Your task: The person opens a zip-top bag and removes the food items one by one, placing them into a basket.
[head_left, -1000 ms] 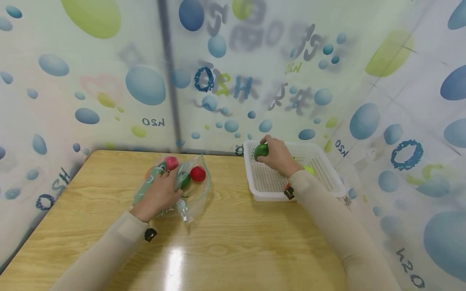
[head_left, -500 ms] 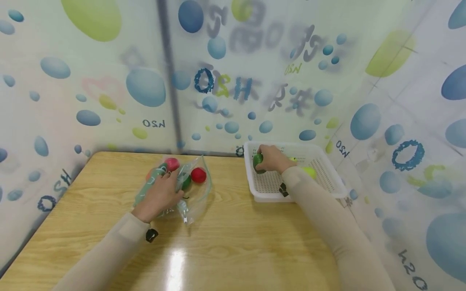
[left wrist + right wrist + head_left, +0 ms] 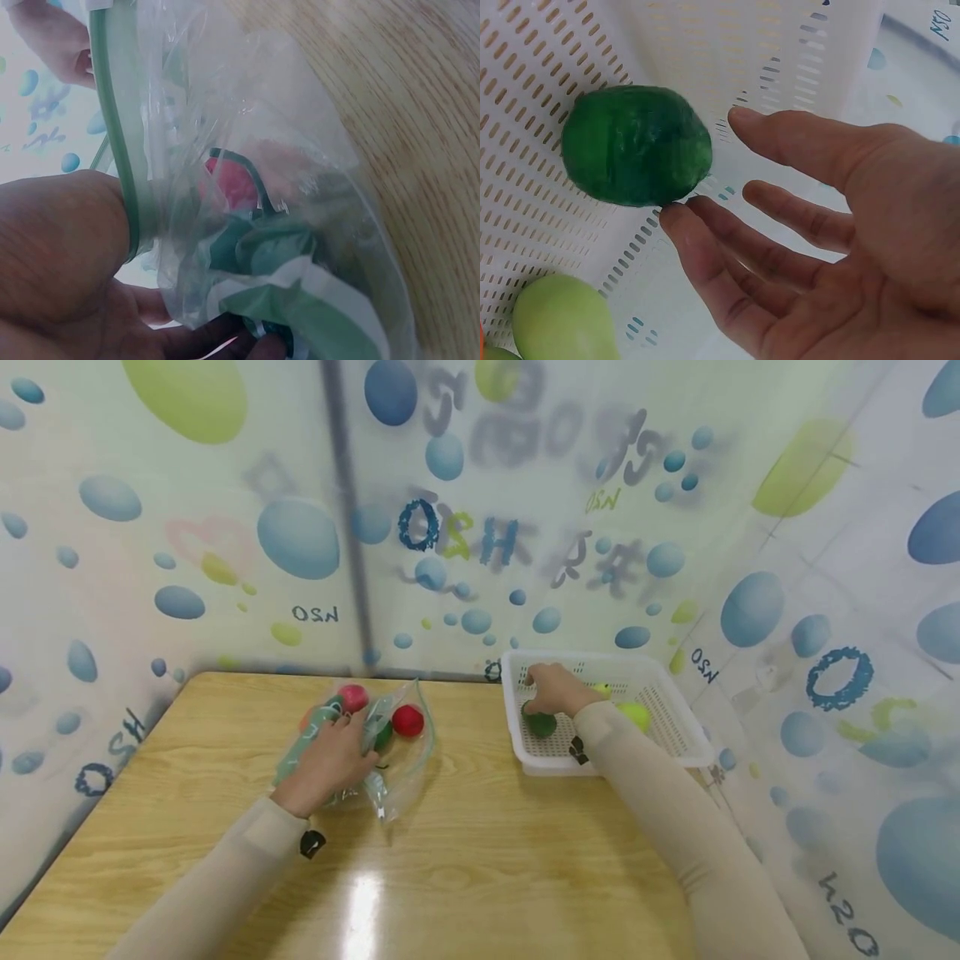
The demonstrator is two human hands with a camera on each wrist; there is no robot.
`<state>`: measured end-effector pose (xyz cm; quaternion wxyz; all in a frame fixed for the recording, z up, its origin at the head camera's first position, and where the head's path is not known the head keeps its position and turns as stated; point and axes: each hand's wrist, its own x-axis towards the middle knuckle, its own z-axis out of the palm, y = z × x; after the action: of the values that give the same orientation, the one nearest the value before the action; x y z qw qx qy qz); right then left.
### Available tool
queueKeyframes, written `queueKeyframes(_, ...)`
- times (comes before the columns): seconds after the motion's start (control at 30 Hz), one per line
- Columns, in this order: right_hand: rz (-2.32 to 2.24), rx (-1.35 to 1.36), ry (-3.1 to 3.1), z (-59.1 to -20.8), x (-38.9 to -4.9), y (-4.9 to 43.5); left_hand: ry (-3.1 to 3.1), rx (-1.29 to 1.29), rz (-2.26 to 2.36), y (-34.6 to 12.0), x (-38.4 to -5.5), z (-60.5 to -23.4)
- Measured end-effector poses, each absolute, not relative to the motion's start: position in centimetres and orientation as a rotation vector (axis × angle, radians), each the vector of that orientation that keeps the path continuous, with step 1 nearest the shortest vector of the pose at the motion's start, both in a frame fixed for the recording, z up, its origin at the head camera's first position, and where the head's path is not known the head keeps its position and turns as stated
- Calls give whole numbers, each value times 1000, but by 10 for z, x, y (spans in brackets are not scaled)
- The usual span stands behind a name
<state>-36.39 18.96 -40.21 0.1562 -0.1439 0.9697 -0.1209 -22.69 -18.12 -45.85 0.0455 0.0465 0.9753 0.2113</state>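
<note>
My left hand [image 3: 330,764] holds the clear zip bag [image 3: 405,768] on the left of the table. In the left wrist view, the bag's green zip strip [image 3: 116,127] runs beside the palm and fingertips press in under the plastic. A red ball-shaped item [image 3: 408,721], a pink one [image 3: 353,697] and a green one [image 3: 383,735] show in or through the bag. My right hand [image 3: 558,689] is over the white basket [image 3: 516,739], fingers spread. A dark green, shiny, roundish fruit or vegetable [image 3: 634,146] lies inside, one fingertip right at its edge.
Farther right in the basket are a yellow-green fruit [image 3: 636,716] and a smaller yellow-green piece [image 3: 602,690]. In the right wrist view, a pale green fruit [image 3: 562,319] sits at lower left. A patterned wall [image 3: 450,568] stands behind the wooden table [image 3: 465,860].
My right hand has lowered the dark green item into the basket's left side and let it go. My left hand has stayed on the bag.
</note>
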Motion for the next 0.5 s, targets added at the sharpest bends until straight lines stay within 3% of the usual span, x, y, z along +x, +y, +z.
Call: queueKeyframes(0.5,-454,-491,2857,-388,-350,188,2997,155,611,-180,-229,-461)
